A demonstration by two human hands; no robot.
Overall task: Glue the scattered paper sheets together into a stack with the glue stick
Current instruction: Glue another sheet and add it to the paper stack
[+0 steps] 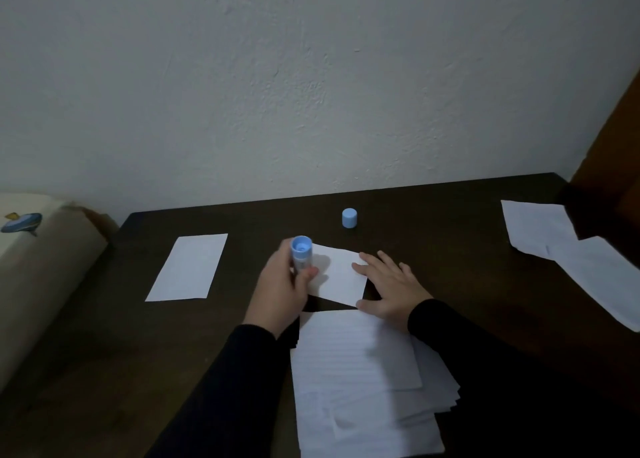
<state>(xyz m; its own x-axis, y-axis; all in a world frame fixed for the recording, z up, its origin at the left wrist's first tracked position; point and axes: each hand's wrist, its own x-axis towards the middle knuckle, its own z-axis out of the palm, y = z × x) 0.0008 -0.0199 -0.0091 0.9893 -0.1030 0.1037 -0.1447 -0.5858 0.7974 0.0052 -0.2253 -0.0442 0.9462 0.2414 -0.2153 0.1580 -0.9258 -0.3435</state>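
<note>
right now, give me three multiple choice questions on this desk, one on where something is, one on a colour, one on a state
1. Where does the loose cap stand?
A. on the table behind the small sheet
B. on the lined stack
C. in the right hand

2. What colour is the glue stick?
A. red
B. light blue
C. green

3. What is the right hand doing?
A. gripping the cap
B. lifting a sheet off the table
C. lying flat, fingers straight, on the small sheet's right edge

Answers:
1 A, the cap stands alone on the dark table, nearer the wall than the sheet.
2 B, its tube and open top are light blue in the left hand.
3 C, the fingers are spread and straight on the paper.
</note>
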